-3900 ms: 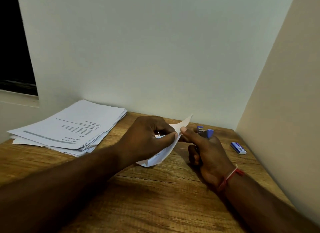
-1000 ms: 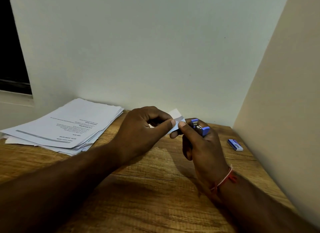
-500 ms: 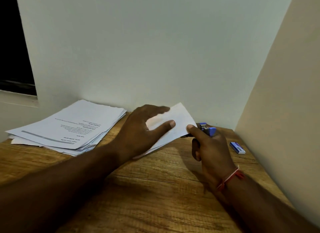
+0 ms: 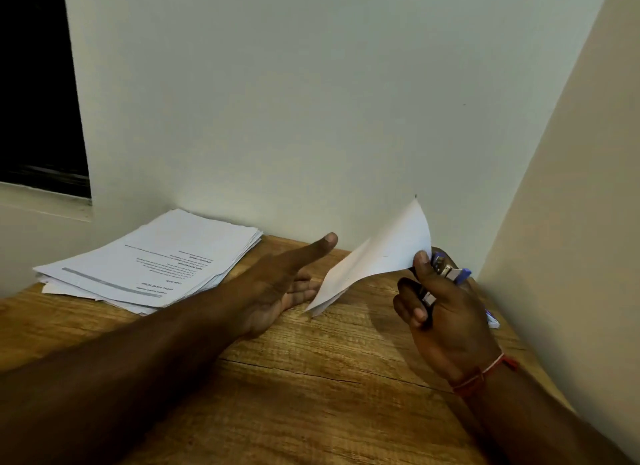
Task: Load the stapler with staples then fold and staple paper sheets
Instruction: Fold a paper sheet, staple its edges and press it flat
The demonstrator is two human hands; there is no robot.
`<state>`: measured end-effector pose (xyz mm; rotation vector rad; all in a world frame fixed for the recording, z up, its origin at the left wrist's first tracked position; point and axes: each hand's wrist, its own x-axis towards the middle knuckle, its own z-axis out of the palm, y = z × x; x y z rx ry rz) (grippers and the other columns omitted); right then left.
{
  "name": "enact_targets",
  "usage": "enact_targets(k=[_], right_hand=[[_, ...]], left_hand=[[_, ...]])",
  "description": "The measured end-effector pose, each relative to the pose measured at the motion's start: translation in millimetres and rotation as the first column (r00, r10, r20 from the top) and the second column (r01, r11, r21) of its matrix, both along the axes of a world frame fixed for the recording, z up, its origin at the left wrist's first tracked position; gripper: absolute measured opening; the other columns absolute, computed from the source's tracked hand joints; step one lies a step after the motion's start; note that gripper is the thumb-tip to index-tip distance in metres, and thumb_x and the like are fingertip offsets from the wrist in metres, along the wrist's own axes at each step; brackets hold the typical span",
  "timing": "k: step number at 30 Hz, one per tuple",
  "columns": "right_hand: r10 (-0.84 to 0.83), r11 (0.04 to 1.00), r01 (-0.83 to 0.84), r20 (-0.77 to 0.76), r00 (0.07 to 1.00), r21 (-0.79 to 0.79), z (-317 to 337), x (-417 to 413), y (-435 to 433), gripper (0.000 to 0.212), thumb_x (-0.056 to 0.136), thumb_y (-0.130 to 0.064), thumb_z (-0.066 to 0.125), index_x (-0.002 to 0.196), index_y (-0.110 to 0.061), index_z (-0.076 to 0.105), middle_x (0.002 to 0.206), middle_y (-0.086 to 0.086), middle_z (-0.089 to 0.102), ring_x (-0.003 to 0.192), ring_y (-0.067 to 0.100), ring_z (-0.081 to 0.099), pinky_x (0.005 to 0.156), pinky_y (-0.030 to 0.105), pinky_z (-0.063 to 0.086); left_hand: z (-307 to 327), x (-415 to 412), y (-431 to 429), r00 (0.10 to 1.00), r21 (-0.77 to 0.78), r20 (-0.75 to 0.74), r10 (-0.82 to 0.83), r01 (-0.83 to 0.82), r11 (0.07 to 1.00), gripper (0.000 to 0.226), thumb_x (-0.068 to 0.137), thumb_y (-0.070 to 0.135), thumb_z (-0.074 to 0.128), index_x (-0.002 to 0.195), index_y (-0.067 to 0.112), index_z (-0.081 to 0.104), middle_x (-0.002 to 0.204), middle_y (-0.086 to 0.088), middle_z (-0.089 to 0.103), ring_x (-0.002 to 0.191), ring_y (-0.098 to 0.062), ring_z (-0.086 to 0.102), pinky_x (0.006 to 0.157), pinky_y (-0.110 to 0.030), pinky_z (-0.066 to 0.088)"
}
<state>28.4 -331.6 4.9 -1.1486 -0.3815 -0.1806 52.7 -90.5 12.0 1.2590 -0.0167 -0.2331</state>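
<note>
My right hand (image 4: pixel 446 322) grips a small blue and metal stapler (image 4: pixel 448 274) in its palm, and its thumb pinches the edge of a folded white paper sheet (image 4: pixel 377 257). The sheet hangs tilted above the wooden table (image 4: pixel 311 395), its lower corner close to the surface. My left hand (image 4: pixel 284 277) lies palm up and open just left of the sheet, fingers spread, touching no paper.
A stack of printed paper sheets (image 4: pixel 156 257) lies at the back left against the white wall. A small blue staple box (image 4: pixel 493 321) peeks out behind my right hand, near the side wall on the right. A dark window opening is at the far left.
My left hand let go of the sheet and turned palm up, moving left. My right hand lifted the sheet, which now hangs from its thumb beside the stapler.
</note>
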Motion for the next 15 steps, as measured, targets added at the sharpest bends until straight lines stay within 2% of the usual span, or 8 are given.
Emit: enact_targets(k=[2,3,4,6,8,12,15], right_hand=[[0.089,0.994,-0.088,-0.013,0.996,0.070,3.4,-2.6,0.6,0.037,0.112,-0.017,0.050,0.080,-0.022,0.065,0.063,-0.003,0.048,0.039,0.009,0.035,0.049,0.033,0.017],[0.116,0.990,-0.114,-0.019,0.993,0.087,4.3,-3.4,0.8,0.036,0.113,-0.016,0.048,0.082,-0.022,0.066,0.066,-0.005,0.052,0.039,0.009,0.035,0.049,0.032,0.017],[0.129,0.988,-0.126,-0.026,0.991,0.090,4.3,-3.6,0.4,0.036,0.113,-0.016,0.047,0.083,-0.022,0.067,0.068,-0.005,0.052,0.040,0.008,0.035,0.049,0.032,0.017],[0.111,0.992,-0.109,-0.042,0.993,0.066,2.2,-1.5,0.0,0.033,0.111,-0.016,0.051,0.080,-0.020,0.062,0.065,-0.003,0.044,0.040,0.009,0.034,0.047,0.031,0.017],[0.060,0.997,-0.057,-0.079,0.995,0.047,-1.3,2.6,-1.0,0.030,0.107,-0.019,0.059,0.078,-0.019,0.055,0.067,0.000,0.036,0.039,0.010,0.033,0.045,0.029,0.018],[-0.012,1.000,0.015,-0.143,0.990,0.015,-9.8,4.2,1.4,0.036,0.091,-0.037,0.088,0.082,-0.019,0.058,0.067,0.000,0.040,0.039,0.010,0.030,0.041,0.024,0.023],[-0.153,0.984,0.138,-0.137,0.979,-0.113,-13.4,1.1,5.5,0.037,0.090,-0.022,0.089,0.072,-0.018,0.057,0.058,0.004,0.039,0.040,0.014,0.028,0.046,0.026,0.028]], left_hand=[[-2.2,1.7,0.9,0.997,-0.017,0.010,-0.081,0.081,0.997,0.075,0.082,0.055,0.089,0.137,0.008,0.069,0.123,-0.023,0.079,0.104,-0.033,0.081,0.086,-0.041,0.066],[-2.9,0.9,1.1,0.994,-0.062,0.012,-0.109,0.109,0.992,0.066,0.088,0.052,0.088,0.134,0.007,0.075,0.120,-0.022,0.082,0.099,-0.034,0.082,0.081,-0.040,0.066],[-4.6,0.8,1.0,0.993,-0.111,0.013,-0.118,0.119,0.987,0.060,0.090,0.047,0.089,0.133,0.007,0.078,0.123,-0.022,0.082,0.101,-0.035,0.082,0.084,-0.043,0.067],[-7.9,3.9,1.9,0.995,-0.206,0.044,-0.090,0.097,0.974,0.056,0.090,0.032,0.092,0.139,0.008,0.076,0.133,-0.022,0.079,0.116,-0.038,0.079,0.106,-0.054,0.062],[-7.7,5.9,2.2,0.991,-0.255,0.126,-0.035,0.067,0.965,0.050,0.093,0.014,0.088,0.141,0.007,0.074,0.137,-0.020,0.078,0.126,-0.040,0.076,0.115,-0.059,0.056],[-8.4,8.1,3.7,0.963,-0.228,0.221,0.156,-0.105,0.968,0.045,0.089,0.004,0.090,0.132,0.006,0.078,0.126,-0.016,0.083,0.119,-0.039,0.080,0.106,-0.060,0.062],[-9.4,6.4,1.1,0.941,-0.225,0.228,0.251,-0.200,0.954,0.044,0.087,0.007,0.093,0.129,0.008,0.079,0.120,-0.012,0.085,0.113,-0.037,0.082,0.099,-0.058,0.066]])
